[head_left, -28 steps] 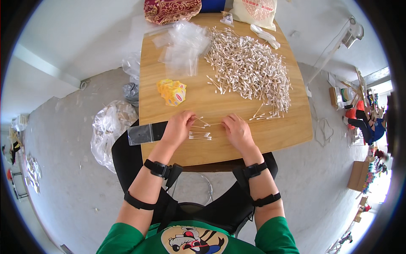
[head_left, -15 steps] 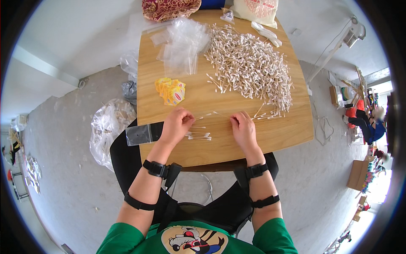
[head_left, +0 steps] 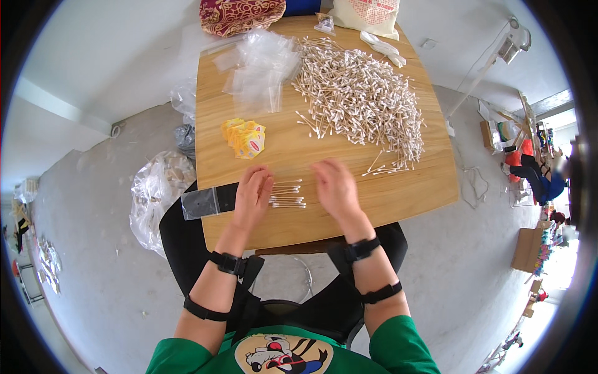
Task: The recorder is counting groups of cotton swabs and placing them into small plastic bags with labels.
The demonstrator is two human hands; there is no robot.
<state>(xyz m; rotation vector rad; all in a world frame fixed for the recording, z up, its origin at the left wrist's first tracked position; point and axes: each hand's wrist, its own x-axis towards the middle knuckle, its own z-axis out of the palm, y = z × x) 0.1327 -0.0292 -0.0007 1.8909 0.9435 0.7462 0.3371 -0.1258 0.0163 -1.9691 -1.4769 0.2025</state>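
Observation:
Cotton swabs [head_left: 288,203] lie side by side in a small row near the table's front edge, their left ends covered by my left hand [head_left: 253,190]. The fingers of that hand are curled in; whatever they hold is hidden. Just right of the row, my right hand [head_left: 336,187] hovers over the table, its fingers smeared by motion. Beyond it spreads a large heap of loose cotton swabs [head_left: 364,93]. A black flat piece [head_left: 227,197] lies left of my left hand, and a clear zip bag [head_left: 199,203] beside it hangs over the table edge.
Yellow printed cards [head_left: 244,138] are piled on the wooden table [head_left: 349,159], with clear plastic bags [head_left: 258,71] behind. White gloves [head_left: 383,48], a cloth bag [head_left: 367,15] and a red patterned cloth [head_left: 240,15] sit at the back. A plastic sack [head_left: 159,193] stands on the floor at left.
My right hand has come left, closer to the row. The swab that stuck out between the hands has gone from there. My left hand has dropped slightly nearer me.

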